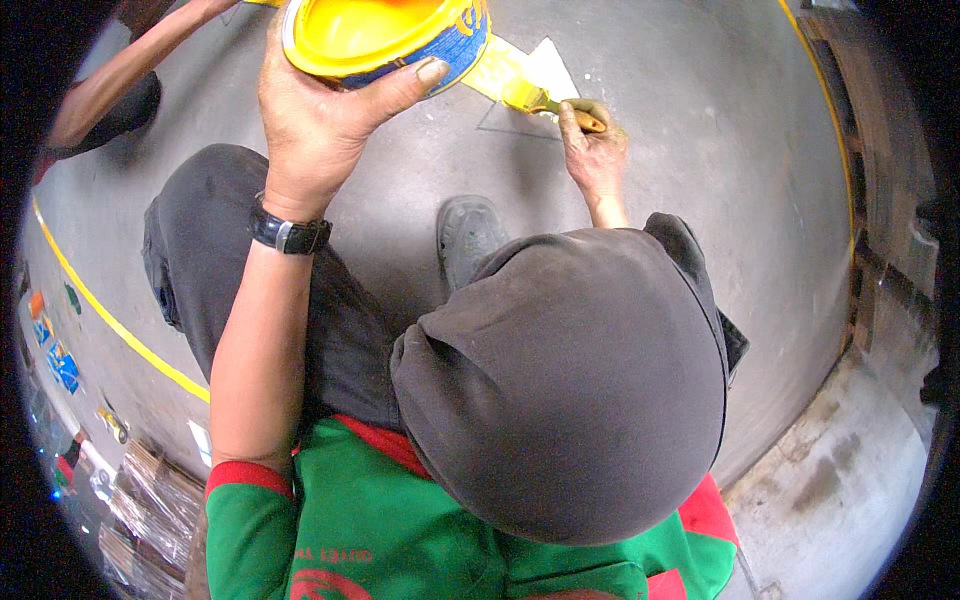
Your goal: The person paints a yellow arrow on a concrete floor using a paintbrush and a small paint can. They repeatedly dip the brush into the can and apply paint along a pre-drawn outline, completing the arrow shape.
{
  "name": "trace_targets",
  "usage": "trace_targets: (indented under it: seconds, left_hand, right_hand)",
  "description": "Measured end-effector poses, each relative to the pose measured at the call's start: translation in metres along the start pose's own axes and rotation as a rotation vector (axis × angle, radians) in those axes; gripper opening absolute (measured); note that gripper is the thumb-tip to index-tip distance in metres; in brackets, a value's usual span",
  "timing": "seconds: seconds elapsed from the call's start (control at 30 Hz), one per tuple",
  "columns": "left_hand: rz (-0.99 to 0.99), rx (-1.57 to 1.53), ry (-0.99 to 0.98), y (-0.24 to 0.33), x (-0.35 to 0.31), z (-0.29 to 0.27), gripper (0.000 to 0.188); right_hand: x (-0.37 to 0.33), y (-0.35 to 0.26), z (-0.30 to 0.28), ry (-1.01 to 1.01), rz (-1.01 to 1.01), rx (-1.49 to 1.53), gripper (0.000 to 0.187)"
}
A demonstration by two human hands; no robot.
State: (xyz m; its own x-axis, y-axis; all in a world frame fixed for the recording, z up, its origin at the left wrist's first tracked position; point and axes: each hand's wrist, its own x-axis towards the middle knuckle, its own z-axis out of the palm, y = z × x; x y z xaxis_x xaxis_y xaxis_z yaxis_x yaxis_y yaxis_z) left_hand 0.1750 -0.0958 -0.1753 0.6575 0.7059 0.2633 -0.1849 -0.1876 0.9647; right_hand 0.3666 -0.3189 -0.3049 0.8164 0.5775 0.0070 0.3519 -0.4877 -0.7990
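My left hand is closed around a blue and yellow paint can, its thumb pressed along the side. The can is tilted, and bright yellow paint shows inside. Beyond my knees, my right hand grips the wooden handle of a paintbrush. Yellow-coated bristles touch the floor at a wet yellow patch, beside a white pointed shape. A thin dark outline runs on the floor near the patch. Part of the patch is hidden by the can.
A co-worker's bare arm reaches in at the upper left. Yellow lines mark the grey floor at left and right. Wooden pallets stand along the right edge. A film-wrapped stack sits at lower left.
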Motion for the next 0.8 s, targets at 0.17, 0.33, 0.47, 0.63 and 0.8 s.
trace_targets:
  seconds: [0.17,0.33,0.47,0.63,0.8]
  left_hand:
    - [-0.009,-0.099,0.001,0.007,0.016,0.017,0.078]
    - [0.058,0.238,-0.016,-0.022,0.019,0.039,0.082]
    - [0.141,0.49,-0.003,-0.045,0.013,0.057,0.086]
    - [0.304,0.682,-0.04,-0.061,0.007,0.07,0.11]
    - [0.436,0.746,-0.054,-0.064,0.003,0.077,0.112]
  right_hand:
    - [-0.001,-0.019,-0.033,0.069,-0.091,-0.076,0.017]
    - [0.009,-0.068,-0.096,0.258,-0.077,0.081,0.017]
    - [0.014,-0.114,-0.123,0.221,-0.185,0.215,0.019]
    - [0.021,-0.145,-0.114,0.019,-0.315,0.029,0.017]
    - [0.025,-0.145,-0.085,-0.118,-0.355,0.002,0.02]
